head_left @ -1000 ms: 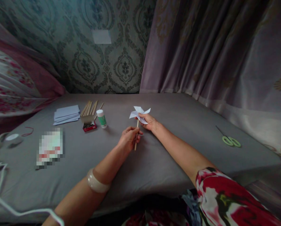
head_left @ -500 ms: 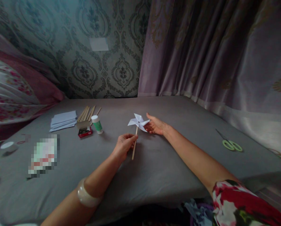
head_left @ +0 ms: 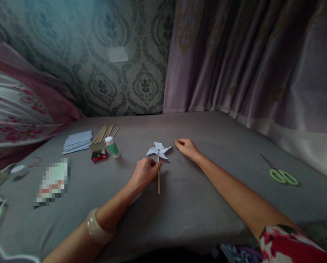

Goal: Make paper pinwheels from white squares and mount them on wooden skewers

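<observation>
OK, left hand (head_left: 144, 172) had fingers clamped on wooden stick (head_left: 159, 182) at 6 o'clock of paper pinwheel (head_left: 158, 150); right hand (head_left: 187, 148), fingers curled together, sat apart at 3 o'clock.

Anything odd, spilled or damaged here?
One oddity: an item on the left of the grey cloth is pixelated, so I can't tell what it is. Otherwise nothing stands out: no visible spill, and the pinwheel on the stick in the left hand looks intact.

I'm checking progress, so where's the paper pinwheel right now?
In the head view, the paper pinwheel is near the centre, left of the right grip, with its wooden stick in the left grip.
</observation>
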The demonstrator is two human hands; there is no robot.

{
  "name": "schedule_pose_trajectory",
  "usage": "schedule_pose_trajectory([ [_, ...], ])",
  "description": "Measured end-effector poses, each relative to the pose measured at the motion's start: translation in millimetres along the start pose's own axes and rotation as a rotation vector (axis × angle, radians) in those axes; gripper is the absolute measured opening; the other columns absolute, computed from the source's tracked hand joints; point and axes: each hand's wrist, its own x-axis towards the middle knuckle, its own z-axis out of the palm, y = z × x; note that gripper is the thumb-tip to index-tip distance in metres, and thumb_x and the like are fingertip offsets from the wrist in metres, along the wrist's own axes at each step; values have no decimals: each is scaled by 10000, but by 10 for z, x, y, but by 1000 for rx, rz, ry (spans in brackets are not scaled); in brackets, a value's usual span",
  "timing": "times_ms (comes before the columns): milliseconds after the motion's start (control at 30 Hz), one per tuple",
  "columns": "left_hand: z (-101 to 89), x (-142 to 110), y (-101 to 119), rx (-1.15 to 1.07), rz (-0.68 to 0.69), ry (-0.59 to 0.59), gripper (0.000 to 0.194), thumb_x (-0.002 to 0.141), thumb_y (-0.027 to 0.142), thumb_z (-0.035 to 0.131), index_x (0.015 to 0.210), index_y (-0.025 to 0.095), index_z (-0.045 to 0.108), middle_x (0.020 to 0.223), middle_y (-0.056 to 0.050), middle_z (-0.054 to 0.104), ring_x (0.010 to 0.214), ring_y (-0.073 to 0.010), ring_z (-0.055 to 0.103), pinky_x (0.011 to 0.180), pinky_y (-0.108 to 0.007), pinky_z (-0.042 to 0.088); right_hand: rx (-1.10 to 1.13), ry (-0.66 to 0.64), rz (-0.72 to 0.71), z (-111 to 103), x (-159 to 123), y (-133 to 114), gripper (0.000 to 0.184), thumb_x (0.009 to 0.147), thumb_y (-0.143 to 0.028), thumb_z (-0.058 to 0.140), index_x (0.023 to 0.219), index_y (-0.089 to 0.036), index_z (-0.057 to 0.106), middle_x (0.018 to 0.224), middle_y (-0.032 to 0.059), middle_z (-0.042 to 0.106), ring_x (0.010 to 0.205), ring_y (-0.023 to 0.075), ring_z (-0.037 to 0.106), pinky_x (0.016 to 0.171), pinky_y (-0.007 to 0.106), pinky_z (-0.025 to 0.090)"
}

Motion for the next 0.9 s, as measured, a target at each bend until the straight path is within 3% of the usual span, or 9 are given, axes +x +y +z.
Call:
schedule_pose_trajectory([
  [133,-131,111,-30,257,88,83,294,822,344,539,622,171,668,551,-48,602,545,-154,538,531,-240,298,-73,-47,-93,127,62,-78,249,802,-173,517,938,-199,723,977,44,718,887,167,616,872,290,424],
  [333,-209,535,-183,340,200,207,251,826,204,489,960,163,697,945,-112,708,855,-217,620,801,-289,411,-256,-73,-189,278,-35,-149,302,851,-249,474,1049,-234,702,1157,60,652,1094,238,517,952,381,355],
  [433,-123,686,-251,336,164,176,282,812,196,506,1032,170,682,987,-101,709,887,-225,619,893,-331,403,-361,-82,-203,308,-105,-152,335,874,-280,437,1103,-245,679,1165,68,633,1123,258,479,942,402,339],
  [567,-15,761,-325,306,117,137,298,808,210,517,1058,173,676,981,-107,702,905,-233,611,875,-331,418,-393,-80,-183,313,-146,-158,356,877,-276,412,1114,-240,676,1168,79,613,1121,263,455,924,394,326],
  [900,9,785,-411,264,86,175,249,772,218,574,983,187,704,976,-115,678,922,-239,587,861,-344,424,-427,-84,-221,347,-182,-139,366,867,-263,408,1124,-250,668,1154,83,600,1089,258,452,903,385,309],
])
